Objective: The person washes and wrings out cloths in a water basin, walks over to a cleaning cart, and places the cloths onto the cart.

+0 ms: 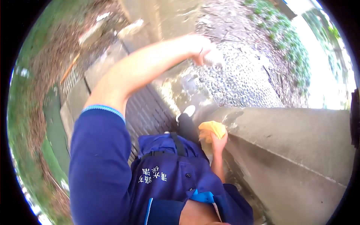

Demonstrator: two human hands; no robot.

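My left arm is stretched out ahead, and my left hand (200, 48) is closed around a whitish object (214, 58). Motion and glare blur that object, so its kind cannot be made out. Close to my body, my right hand (218, 141) grips a crumpled yellow cloth (213, 128). The cloth is bunched above the fingers, beside the end of a concrete ledge (285, 123).
Below my left arm lies a dark slatted grate (146, 108). A pebbled patch (236, 77) and wet paving are ahead, with green plants (288, 48) beyond. My white shoe (189, 110) stands near the ledge. Stone slabs and grass are at left.
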